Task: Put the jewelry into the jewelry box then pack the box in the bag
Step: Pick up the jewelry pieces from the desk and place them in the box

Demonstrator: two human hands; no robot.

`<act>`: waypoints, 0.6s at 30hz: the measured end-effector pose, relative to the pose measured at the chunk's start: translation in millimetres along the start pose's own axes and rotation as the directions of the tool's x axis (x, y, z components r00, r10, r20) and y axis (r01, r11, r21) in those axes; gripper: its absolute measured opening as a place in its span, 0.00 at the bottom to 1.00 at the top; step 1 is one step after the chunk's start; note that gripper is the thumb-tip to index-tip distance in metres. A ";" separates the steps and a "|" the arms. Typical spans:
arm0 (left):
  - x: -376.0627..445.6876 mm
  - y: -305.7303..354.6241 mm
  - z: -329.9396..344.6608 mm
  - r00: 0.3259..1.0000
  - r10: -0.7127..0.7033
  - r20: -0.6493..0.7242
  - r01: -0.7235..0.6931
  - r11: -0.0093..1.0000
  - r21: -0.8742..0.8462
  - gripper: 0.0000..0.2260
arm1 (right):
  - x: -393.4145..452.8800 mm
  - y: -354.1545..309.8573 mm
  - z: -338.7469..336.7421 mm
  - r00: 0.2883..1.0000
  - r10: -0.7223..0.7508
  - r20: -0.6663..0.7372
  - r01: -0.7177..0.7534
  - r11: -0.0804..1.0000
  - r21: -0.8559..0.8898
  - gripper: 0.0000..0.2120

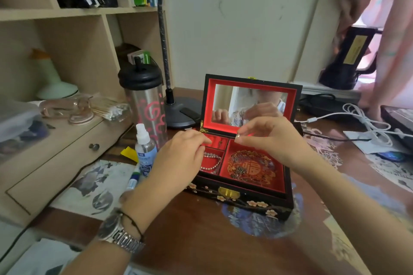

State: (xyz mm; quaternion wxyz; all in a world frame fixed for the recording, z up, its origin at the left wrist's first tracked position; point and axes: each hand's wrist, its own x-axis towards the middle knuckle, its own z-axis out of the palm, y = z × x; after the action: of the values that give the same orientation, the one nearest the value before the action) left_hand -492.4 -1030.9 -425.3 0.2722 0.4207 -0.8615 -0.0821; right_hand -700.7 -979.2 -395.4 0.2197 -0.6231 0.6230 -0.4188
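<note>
A black lacquered jewelry box (pixel 243 201) with painted blossoms stands open on the desk, its mirrored lid upright. The inside is red. A pearl bracelet (pixel 211 161) lies in the front left compartment. A gold and red ornament (pixel 250 167) fills the large right compartment. My left hand (pixel 181 154) rests over the box's left side, fingertips curled at the small back left compartment. My right hand (pixel 268 138) hovers above the box and pinches a small silver ring (pixel 238 136) between thumb and forefinger. No bag is identifiable in view.
A steel tumbler (pixel 145 105) and a small spray bottle (pixel 145 149) stand left of the box. A desk lamp base (pixel 181 111) sits behind. White cables (pixel 362 118) and a laptop edge (pixel 400 123) lie at the right. A shelf unit with a drawer (pixel 67 154) fills the left.
</note>
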 end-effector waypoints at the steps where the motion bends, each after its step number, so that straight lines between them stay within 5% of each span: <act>1: 3.4 -0.2 2.0 1.000 0.002 0.015 -0.002 1.000 0.011 0.12 | 3.4 0.8 2.7 1.000 -0.009 0.001 0.009 1.000 -0.019 0.05; 18: 31.1 -14.1 24.8 0.987 0.055 0.153 -0.090 0.969 0.230 0.29 | 38.1 17.4 23.5 0.998 -0.053 0.019 0.055 0.988 -0.145 0.07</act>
State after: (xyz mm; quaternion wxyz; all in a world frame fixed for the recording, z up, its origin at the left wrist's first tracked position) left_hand -511.6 -1065.9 -438.8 0.1597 0.4110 -0.8975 0.0004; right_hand -697.1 -1023.7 -412.8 0.1667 -0.6572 0.6331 -0.3735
